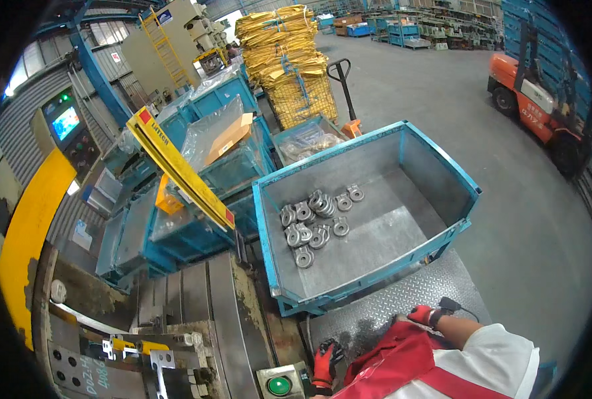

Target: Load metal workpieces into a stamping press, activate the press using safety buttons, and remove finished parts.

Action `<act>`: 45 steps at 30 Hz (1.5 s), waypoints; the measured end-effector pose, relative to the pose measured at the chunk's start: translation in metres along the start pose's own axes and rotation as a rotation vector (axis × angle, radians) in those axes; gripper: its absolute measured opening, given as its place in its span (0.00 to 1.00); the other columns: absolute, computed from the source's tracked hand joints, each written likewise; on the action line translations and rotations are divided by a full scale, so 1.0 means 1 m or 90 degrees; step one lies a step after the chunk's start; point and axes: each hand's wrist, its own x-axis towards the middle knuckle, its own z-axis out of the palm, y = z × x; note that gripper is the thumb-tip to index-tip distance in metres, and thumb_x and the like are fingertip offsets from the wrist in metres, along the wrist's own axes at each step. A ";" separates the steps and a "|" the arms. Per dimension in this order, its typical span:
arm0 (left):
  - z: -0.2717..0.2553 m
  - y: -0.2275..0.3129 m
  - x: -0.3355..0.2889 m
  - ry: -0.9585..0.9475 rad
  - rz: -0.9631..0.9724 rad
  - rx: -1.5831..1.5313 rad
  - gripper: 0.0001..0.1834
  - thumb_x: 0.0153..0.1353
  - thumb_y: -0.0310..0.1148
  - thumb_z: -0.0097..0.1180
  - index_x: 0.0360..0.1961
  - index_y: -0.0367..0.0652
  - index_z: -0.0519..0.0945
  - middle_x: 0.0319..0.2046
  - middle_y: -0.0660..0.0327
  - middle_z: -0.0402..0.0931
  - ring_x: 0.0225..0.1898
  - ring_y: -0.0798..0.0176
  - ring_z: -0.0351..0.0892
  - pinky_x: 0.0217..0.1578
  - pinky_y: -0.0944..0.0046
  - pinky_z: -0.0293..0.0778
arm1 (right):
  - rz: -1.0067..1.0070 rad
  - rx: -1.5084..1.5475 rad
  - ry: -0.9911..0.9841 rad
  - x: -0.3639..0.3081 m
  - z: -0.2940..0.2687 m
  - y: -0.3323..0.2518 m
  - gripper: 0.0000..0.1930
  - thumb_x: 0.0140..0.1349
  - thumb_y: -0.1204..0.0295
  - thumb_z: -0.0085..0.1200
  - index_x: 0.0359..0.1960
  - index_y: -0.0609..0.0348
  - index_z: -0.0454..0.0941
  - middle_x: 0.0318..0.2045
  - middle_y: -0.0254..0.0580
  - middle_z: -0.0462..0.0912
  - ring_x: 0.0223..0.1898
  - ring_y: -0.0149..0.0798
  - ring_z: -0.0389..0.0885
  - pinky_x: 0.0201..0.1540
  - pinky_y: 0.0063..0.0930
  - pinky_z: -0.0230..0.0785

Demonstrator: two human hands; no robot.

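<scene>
My left hand (325,363), in a red glove with dark fingers, is low in the view, just right of a control box with a green push button (279,386). Its fingers are loosely bent and apart, and I see nothing in them. My right hand (422,314), also red-gloved, lies close to my red apron (396,352), its fingers extended toward the left and holding nothing visible. Ahead of both hands stands a large blue metal bin (382,263). Several grey ring-shaped metal parts (320,203) are heaped at its left side.
A chequered metal plate (402,289) lies before the bin. Machine tooling (163,362) is at lower left, a yellow post (179,167) above it. Behind are blue crates (229,163), a pallet jack (344,86) and stacked yellow sacks (286,60). An orange forklift (529,100) stands right.
</scene>
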 end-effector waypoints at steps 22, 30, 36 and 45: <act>0.009 0.246 0.238 0.258 0.254 0.824 0.44 0.46 0.47 0.60 0.61 0.38 0.57 0.50 0.40 0.66 0.50 0.39 0.68 0.49 0.49 0.67 | -0.085 0.011 0.050 0.258 -0.163 -0.015 0.22 0.51 0.51 0.51 0.33 0.60 0.80 0.32 0.54 0.81 0.38 0.51 0.79 0.42 0.40 0.69; 0.003 0.252 0.385 0.294 0.200 0.856 0.54 0.41 0.51 0.63 0.65 0.41 0.47 0.56 0.38 0.58 0.54 0.39 0.65 0.51 0.49 0.66 | -0.048 0.146 0.051 0.279 -0.212 -0.148 0.32 0.51 0.53 0.56 0.51 0.66 0.70 0.38 0.52 0.80 0.36 0.42 0.80 0.41 0.30 0.70; 0.012 0.265 0.452 0.419 0.088 0.871 0.52 0.43 0.49 0.62 0.65 0.41 0.48 0.53 0.39 0.63 0.50 0.40 0.69 0.48 0.50 0.68 | -0.104 0.115 0.057 0.400 -0.238 -0.219 0.37 0.50 0.48 0.56 0.55 0.65 0.67 0.37 0.51 0.80 0.38 0.43 0.79 0.42 0.31 0.70; 0.017 0.261 0.463 0.489 0.124 0.869 0.45 0.46 0.42 0.61 0.63 0.38 0.54 0.55 0.44 0.63 0.53 0.42 0.67 0.51 0.51 0.66 | -0.156 0.159 0.150 0.609 -0.215 -0.329 0.52 0.42 0.38 0.56 0.60 0.68 0.58 0.56 0.62 0.66 0.59 0.53 0.64 0.60 0.38 0.57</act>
